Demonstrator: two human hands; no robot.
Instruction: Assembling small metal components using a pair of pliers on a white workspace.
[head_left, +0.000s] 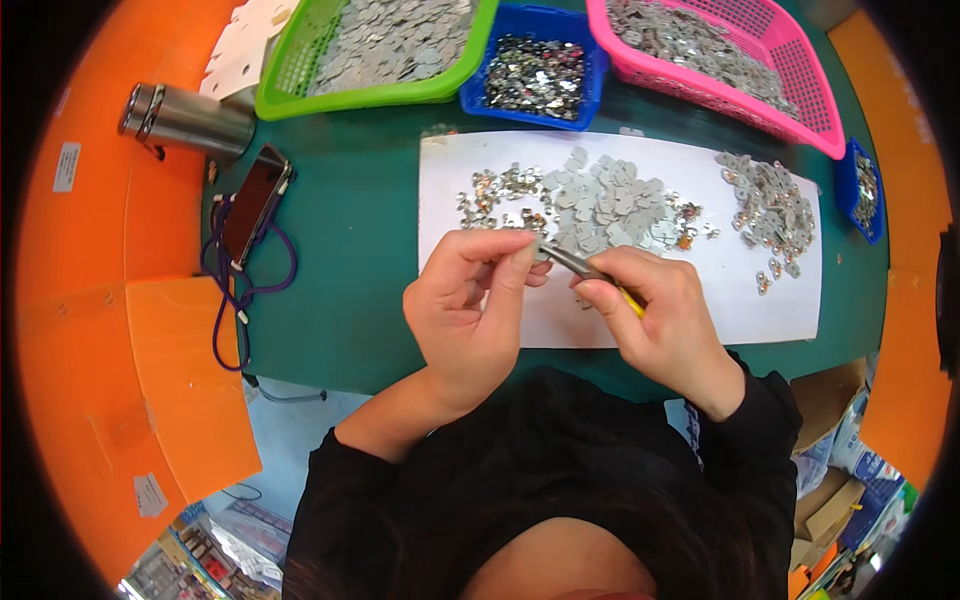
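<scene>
My left hand is closed, thumb and fingertips pinching a small flat grey metal piece that is mostly hidden. Wrapped round yellow-handled pliers, my right hand brings their dark jaws up to the left fingertips. Both hands hover over the near part of a white board. Just beyond them lies a heap of flat grey metal pieces. Small shiny metal clips are scattered left of that heap. A pile of grey pieces with shiny parts on them sits at the board's right.
A green basket, a blue bin and a pink basket, all holding metal parts, line the far edge. Another small blue bin stands right. Left are a steel flask and a phone with a purple cord.
</scene>
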